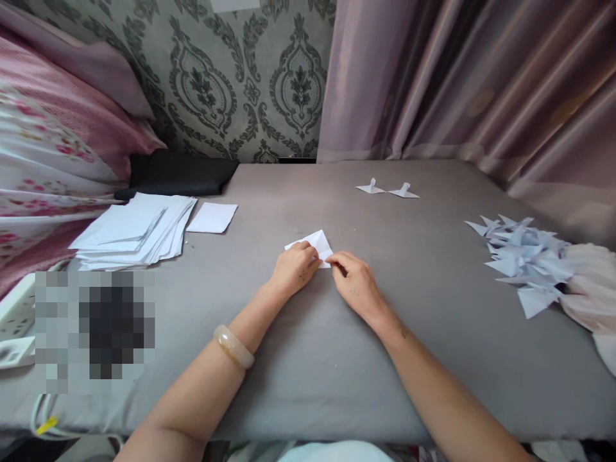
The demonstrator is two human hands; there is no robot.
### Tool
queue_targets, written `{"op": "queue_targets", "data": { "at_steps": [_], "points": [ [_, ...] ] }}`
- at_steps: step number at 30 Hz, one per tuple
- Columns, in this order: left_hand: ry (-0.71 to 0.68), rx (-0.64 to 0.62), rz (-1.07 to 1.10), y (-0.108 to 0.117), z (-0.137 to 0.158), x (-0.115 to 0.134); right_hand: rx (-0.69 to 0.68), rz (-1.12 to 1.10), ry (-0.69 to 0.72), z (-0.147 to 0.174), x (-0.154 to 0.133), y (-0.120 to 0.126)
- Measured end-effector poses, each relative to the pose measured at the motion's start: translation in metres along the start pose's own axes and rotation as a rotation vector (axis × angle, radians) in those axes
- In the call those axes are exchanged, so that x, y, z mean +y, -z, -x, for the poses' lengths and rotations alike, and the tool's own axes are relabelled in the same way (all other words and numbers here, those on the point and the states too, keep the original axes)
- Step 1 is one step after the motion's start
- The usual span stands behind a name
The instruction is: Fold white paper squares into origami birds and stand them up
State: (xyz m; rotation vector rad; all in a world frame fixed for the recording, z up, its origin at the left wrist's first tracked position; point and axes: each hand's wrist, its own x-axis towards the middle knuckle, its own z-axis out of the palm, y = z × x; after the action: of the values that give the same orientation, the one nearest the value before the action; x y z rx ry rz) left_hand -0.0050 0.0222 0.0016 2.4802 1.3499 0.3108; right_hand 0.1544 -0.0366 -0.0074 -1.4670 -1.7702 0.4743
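A small sheet of folded white paper [321,240] lies on the grey cloth in front of me, its creased point facing away. My left hand [297,266] rests over its left part, fingers bent and pressing it down. At the near right corner, my right hand [355,281] pinches the paper's edge between thumb and forefinger. The fingers of both hands hide part of the near edge. A pale bangle [233,347] circles my left forearm.
Stacked white sheets [129,234] and a single square sheet [212,217] lie left. Two folded paper cranes [371,187] stand at the back. A heap of folded paper pieces [527,253] sits right beside bunched cloth [591,282]. A power strip [18,314] lies at far left.
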Motion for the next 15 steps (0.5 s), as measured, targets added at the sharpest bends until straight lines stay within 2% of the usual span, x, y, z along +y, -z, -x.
{"op": "queue_targets", "data": {
  "at_steps": [3,7,10,15],
  "points": [
    [-0.012,0.042,0.069,-0.004,0.001,-0.005,-0.118,0.129,0.063,0.005,-0.003,-0.007],
    [0.038,0.123,0.307,-0.001,0.006,-0.015,-0.182,0.216,0.068,0.009,-0.003,-0.006],
    [-0.036,0.082,0.404,0.003,0.011,-0.024,-0.197,0.232,0.075,0.009,-0.004,-0.003],
    [-0.11,-0.018,0.297,0.007,0.013,-0.031,-0.209,0.243,0.079,0.01,-0.004,-0.002]
  ]
}}
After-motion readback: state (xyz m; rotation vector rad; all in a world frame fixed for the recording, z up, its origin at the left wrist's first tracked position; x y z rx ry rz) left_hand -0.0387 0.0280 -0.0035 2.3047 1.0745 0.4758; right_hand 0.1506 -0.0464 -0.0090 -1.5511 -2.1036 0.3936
